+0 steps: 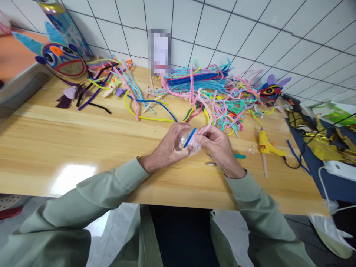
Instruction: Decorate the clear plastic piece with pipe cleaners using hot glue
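My left hand (166, 146) is wrapped round a small clear plastic piece, rounded like a bottle end (182, 141). A blue band (190, 137) runs across it, with pale pink fuzzy material beside the band. My right hand (221, 146) pinches a pale pink pipe cleaner (209, 111) against the piece's right side; the strand arches up behind the fingers. Partly hidden under my right hand lies a tool with a teal handle (239, 156) and metal tips. Just beyond both hands, yellow and green pipe cleaners curve in a ring (207, 114).
Bundled blue pipe cleaners (198, 79) and a tangled multicoloured pile (230, 107) lie along the tiled wall. A yellow glue gun (265, 144) is at right, its cord trailing off. Fish-like figures stand left (65, 61) and right (269, 91). A white power strip (340, 170) sits at far right.
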The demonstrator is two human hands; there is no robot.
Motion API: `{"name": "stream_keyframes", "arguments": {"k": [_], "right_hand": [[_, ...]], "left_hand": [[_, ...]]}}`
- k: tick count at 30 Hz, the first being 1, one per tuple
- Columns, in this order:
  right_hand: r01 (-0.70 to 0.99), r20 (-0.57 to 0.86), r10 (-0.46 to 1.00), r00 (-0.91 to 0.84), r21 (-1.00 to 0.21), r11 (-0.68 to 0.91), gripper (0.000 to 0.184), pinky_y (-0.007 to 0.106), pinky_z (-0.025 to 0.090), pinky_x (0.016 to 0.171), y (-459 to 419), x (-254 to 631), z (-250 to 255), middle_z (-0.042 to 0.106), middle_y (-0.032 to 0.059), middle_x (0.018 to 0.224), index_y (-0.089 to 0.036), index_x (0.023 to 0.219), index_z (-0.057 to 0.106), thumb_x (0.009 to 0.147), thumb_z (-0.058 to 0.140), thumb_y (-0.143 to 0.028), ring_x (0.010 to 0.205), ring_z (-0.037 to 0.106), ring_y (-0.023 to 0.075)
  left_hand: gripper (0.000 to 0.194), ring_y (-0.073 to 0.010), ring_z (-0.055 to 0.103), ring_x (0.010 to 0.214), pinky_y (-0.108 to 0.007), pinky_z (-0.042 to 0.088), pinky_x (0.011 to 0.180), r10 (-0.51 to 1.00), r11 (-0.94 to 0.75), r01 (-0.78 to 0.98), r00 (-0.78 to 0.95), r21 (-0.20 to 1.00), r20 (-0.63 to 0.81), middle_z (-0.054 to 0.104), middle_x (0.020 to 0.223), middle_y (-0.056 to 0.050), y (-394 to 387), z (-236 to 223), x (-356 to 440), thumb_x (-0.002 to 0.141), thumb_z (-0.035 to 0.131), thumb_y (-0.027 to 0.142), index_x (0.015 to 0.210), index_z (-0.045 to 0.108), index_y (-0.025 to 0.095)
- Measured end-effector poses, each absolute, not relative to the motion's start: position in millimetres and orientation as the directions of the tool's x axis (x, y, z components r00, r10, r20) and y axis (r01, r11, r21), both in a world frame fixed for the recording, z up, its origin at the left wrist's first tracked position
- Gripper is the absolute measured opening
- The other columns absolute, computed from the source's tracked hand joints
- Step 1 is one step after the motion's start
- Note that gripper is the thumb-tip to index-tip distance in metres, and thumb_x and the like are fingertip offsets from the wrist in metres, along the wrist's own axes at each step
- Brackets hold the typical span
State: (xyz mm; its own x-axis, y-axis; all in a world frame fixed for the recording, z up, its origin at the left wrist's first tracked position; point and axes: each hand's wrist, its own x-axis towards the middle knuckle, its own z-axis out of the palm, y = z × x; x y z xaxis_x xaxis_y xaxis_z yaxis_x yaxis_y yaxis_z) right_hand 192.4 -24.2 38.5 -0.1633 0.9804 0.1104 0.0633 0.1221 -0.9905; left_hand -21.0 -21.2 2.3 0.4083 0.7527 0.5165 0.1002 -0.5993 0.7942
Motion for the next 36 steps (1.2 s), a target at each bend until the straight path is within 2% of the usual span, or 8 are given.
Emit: {"name": "stream_keyframes", "arguments": {"k": [8,12,16,29,36], "right_hand": [[0.047,0.148,0.978,-0.148,-0.986,0.157,0.034,0.031,0.052,0.068,-24.4,188.8,31.2,0.069,-0.0015,0.083,-0.025,0.085,0.072,0.079,0.094,-0.051,0.074,0.060,0.0159],[0.061,0.138,0.978,-0.159,-0.987,0.150,0.032,0.031,0.053,0.071,-27.1,187.0,34.6,0.069,-0.0011,0.085,-0.025,0.084,0.073,0.081,0.093,-0.051,0.076,0.060,0.0158],[0.008,0.096,0.978,-0.183,-0.995,0.099,0.031,0.032,0.054,0.074,-28.5,187.8,37.6,0.072,-0.0003,0.088,-0.025,0.087,0.074,0.085,0.090,-0.052,0.081,0.064,0.0169],[0.048,0.111,0.985,-0.132,-0.992,0.118,0.036,0.031,0.049,0.068,-29.0,183.6,34.4,0.066,-0.0018,0.078,-0.025,0.082,0.072,0.080,0.093,-0.054,0.073,0.057,0.0161],[-0.017,0.081,0.988,-0.131,-0.997,0.080,0.036,0.031,0.049,0.068,-28.9,183.1,35.1,0.070,-0.0011,0.082,-0.025,0.081,0.072,0.077,0.095,-0.052,0.076,0.059,0.0169]], "left_hand": [[0.049,-0.0310,0.064,0.138,-0.052,0.058,0.114,0.800,-0.561,0.127,0.338,0.818,0.497,0.063,0.142,-0.016,-26.1,4.5,-16.9,0.099,0.075,0.045,0.139,0.057,0.023],[0.042,-0.0295,0.066,0.135,-0.051,0.059,0.113,0.815,-0.547,0.141,0.315,0.825,0.486,0.065,0.140,-0.015,-27.2,4.2,-15.5,0.102,0.071,0.042,0.136,0.057,0.023],[0.038,-0.0291,0.065,0.137,-0.052,0.056,0.117,0.803,-0.564,0.123,0.315,0.817,0.506,0.065,0.138,-0.015,-26.8,2.4,-16.7,0.106,0.067,0.043,0.137,0.057,0.022],[0.037,-0.0293,0.065,0.137,-0.051,0.057,0.114,0.722,-0.681,0.199,0.345,0.705,0.600,0.065,0.140,-0.015,-28.6,0.6,-18.7,0.107,0.065,0.037,0.140,0.057,0.023],[0.038,-0.0293,0.064,0.137,-0.050,0.056,0.115,0.724,-0.676,0.166,0.334,0.718,0.604,0.064,0.140,-0.016,-28.7,1.3,-19.3,0.108,0.064,0.039,0.141,0.057,0.022]]}}
